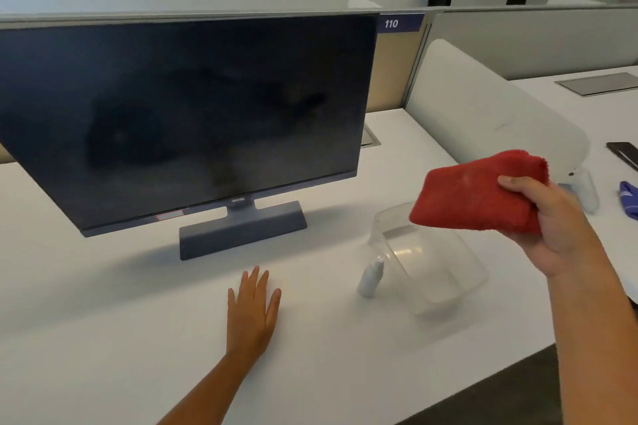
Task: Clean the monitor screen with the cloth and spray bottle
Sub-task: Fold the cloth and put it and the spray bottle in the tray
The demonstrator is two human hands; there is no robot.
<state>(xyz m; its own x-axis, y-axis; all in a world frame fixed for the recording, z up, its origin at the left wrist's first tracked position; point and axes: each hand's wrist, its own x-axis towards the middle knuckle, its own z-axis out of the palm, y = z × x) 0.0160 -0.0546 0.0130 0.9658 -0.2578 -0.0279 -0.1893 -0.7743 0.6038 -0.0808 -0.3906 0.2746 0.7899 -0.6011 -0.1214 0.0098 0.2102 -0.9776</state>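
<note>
A dark monitor (186,114) stands on its grey base (241,229) on the white desk (103,321); its screen is off and shows faint smudges. My right hand (556,228) holds a folded red cloth (476,190) in the air to the right of the monitor, above a clear plastic container (428,262). A small pale spray bottle (371,278) stands on the desk at the container's left side. My left hand (253,310) lies flat on the desk in front of the monitor base, fingers spread, holding nothing.
A white curved divider (483,107) separates this desk from the one on the right, where a blue item (628,200) and a dark flat object (625,152) lie. A partition with a "110" label (397,23) runs behind the monitor. The desk's front edge drops to dark floor (500,397).
</note>
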